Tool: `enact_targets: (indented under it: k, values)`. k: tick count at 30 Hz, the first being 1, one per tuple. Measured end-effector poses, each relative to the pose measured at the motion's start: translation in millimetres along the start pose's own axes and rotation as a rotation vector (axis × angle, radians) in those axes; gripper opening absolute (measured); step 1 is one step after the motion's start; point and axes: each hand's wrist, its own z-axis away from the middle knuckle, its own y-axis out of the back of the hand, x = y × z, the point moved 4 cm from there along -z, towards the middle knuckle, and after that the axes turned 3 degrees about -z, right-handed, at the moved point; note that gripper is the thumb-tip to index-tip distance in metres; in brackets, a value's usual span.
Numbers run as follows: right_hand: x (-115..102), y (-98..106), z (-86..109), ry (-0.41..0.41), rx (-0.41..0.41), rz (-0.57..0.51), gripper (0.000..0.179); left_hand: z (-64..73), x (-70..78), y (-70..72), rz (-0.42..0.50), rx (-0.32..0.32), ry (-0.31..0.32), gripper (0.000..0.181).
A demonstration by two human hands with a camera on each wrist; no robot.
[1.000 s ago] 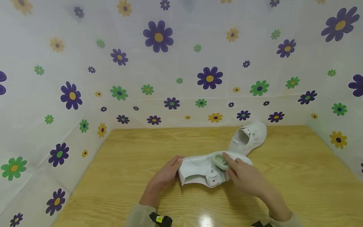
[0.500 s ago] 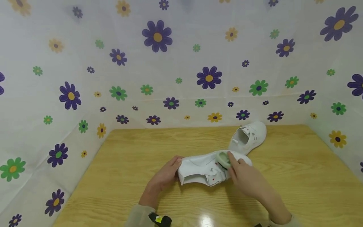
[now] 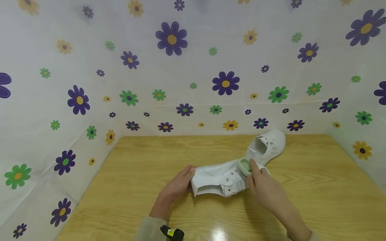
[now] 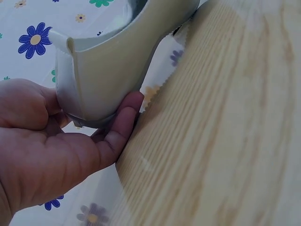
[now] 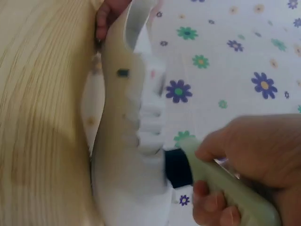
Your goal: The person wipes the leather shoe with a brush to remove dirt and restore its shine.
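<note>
A white lace-up shoe (image 3: 211, 175) is tipped on its side, its opening facing me and its toe to the right. My left hand (image 3: 177, 184) grips its heel; in the left wrist view the fingers (image 4: 123, 123) curl under the heel. With my right hand (image 3: 268, 189) I hold a pale green shoe brush (image 3: 244, 166) by its handle. Its dark bristles (image 5: 178, 168) meet the upper just past the laces, toward the toe, in the right wrist view. Part of the toe is hidden behind the right hand in the head view.
A second white shoe (image 3: 275, 143) lies behind the toe of the first, overlapped by it in the head view. The wood-grain table (image 3: 144, 157) is bounded by a white flower-print cloth (image 3: 193, 60) at the back and sides.
The brush in my right hand has moved right along the shoe, from the laces toward the toe. My left hand keeps its grip on the heel.
</note>
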Motion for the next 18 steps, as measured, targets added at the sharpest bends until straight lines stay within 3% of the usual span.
enact_targets:
  k: [3,9,15,18]
  values:
    - [4,0,-0.8,-0.032,0.045,0.01,0.054,-3.0,-0.5,-3.3,-0.027,-0.001,-0.009,0.044]
    - [-5,-10,-4.4,0.012,-0.053,-0.079,0.055,-4.9,-2.4,-6.5,0.004,-0.007,-0.004,0.043]
    - [3,7,-2.6,-0.014,-0.023,-0.094,0.054,-2.8,-1.5,-3.6,0.056,-0.028,-0.011,0.044]
    - [-2,-2,-6.2,-0.021,-0.016,-0.092,0.056,-1.6,-1.6,-1.4,0.071,-0.03,-0.008,0.044]
